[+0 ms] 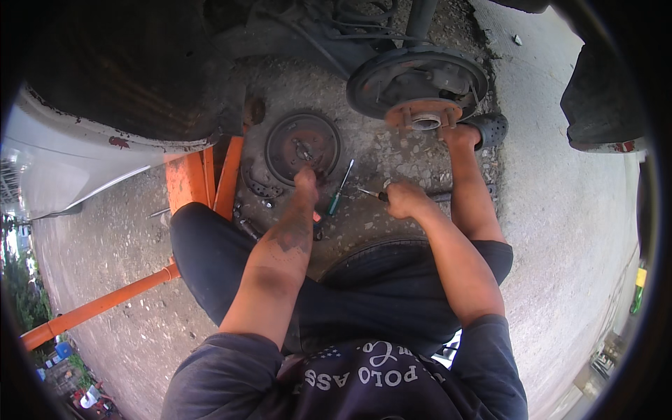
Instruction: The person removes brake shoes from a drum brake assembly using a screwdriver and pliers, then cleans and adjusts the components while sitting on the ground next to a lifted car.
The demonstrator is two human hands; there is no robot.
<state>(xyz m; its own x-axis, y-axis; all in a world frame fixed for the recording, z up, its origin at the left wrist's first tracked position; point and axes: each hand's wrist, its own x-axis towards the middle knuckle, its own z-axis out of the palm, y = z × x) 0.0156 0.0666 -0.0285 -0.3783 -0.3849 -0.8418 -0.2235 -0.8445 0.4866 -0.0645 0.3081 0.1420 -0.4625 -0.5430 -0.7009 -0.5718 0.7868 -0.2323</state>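
My right hand [406, 201] is closed round the dark handle of a screwdriver [383, 197], whose thin shaft points left, just above the ground. My left hand [306, 179] is at the near edge of a round, dark brake drum [278, 154] lying flat. Its fingers look drawn together, and what they hold is hidden. A small metal piece [304, 150] shows at the drum's middle, beyond the fingers. Between my hands lies a second screwdriver [334, 203] with a green handle. Beside the drum sits a curved metal part with holes [262, 187], partly under its edge.
A wheel hub [423, 112] with a dark backing plate [364, 87] hangs ahead on the right, near my foot [490, 131]. An orange jack [187, 178] stands left, its long handle [105, 306] reaching outward. A tyre [374, 253] lies by my legs. The car's body [84, 150] overhangs the left.
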